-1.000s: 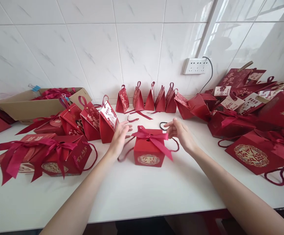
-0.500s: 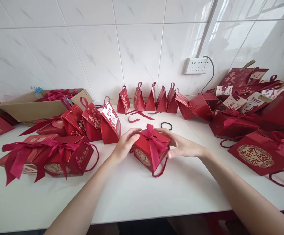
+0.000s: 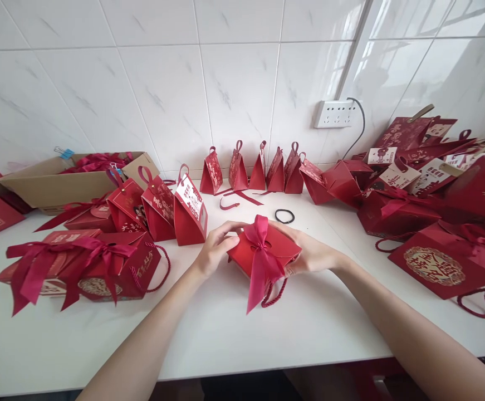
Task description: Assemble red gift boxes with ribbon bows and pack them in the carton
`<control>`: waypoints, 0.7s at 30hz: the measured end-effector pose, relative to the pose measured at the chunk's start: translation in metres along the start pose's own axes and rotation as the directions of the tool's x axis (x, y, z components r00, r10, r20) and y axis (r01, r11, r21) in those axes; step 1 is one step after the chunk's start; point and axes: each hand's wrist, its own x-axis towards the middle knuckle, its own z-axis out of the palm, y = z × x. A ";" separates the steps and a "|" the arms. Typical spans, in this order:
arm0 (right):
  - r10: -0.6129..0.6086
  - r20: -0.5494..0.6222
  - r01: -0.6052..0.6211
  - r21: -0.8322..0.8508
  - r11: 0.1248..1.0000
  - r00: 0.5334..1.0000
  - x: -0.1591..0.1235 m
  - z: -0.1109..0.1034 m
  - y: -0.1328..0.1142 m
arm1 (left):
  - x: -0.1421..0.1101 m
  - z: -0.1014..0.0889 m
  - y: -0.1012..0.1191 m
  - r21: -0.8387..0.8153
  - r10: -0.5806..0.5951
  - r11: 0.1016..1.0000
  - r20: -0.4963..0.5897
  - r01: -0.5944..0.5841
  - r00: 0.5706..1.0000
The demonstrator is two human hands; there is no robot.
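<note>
A red gift box (image 3: 246,253) with a crimson ribbon bow (image 3: 261,245) on its lid is between my two hands, tilted with its top towards me. My left hand (image 3: 221,245) grips its left side near the back corner, fingers curled behind it. My right hand (image 3: 311,250) wraps the right side, its fingers partly hidden by the box. A twisted cord handle (image 3: 274,295) hangs below the front. Beyond the box lies a black hair tie (image 3: 284,216). Nearest my left hand stands a triangular red box (image 3: 190,220) with a white tag.
Two bow-tied boxes (image 3: 108,267) sit at the left, in front of more triangular boxes. Behind them is a cardboard box (image 3: 45,189) of ribbon. Several small triangular boxes (image 3: 256,170) line the wall. Red boxes (image 3: 428,259) pile up at the right, below a power strip (image 3: 334,114).
The gift box has tipped towards me, so its lid shows more and the ribbon tail hangs forward. My right hand has closed in around its right side.
</note>
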 end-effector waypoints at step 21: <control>-0.079 -0.383 -0.017 -0.242 0.970 0.920 0.007 0.027 0.014 | 0.006 0.012 -0.002 0.082 0.123 0.992 -0.558 -0.093 0.821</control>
